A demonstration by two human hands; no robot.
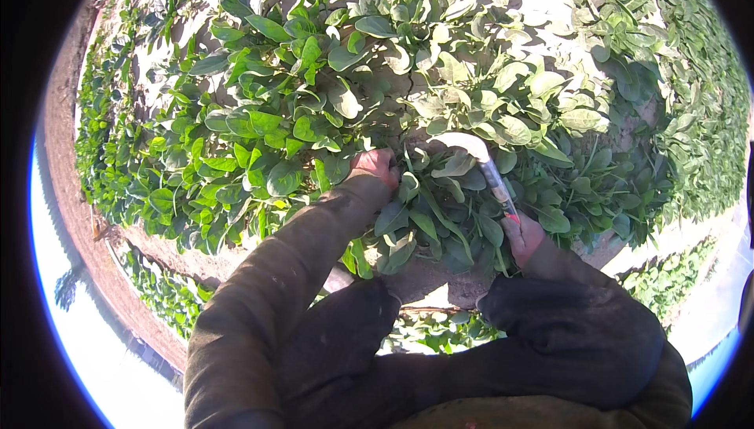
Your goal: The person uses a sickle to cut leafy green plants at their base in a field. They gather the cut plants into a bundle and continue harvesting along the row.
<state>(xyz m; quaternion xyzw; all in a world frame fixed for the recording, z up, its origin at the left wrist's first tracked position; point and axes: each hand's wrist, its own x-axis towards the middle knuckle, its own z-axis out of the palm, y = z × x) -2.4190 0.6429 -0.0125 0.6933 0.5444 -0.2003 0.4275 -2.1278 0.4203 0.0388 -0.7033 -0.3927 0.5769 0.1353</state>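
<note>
My left hand [376, 165] is curled into a fist low among the plants, at the left edge of a clump of leafy greens [421, 220]. Its fingers close around the base of the greens, though leaves partly hide the grip. A sickle [498, 187] is in my right hand [523, 237], held by the lower end of its handle. The pale curved blade [465, 142] points left over the leaves, apart from my left hand. Broad-leaved greens [259, 129] grow densely to the left of my fist.
Sunlit, cracked soil [406, 84] shows between the plants. My knees [353, 323] are bent close behind the clump. More leafy rows [701, 129] run along the right, and a strip of greens [445, 332] grows beneath me. A bare dirt path [70, 111] curves along the left.
</note>
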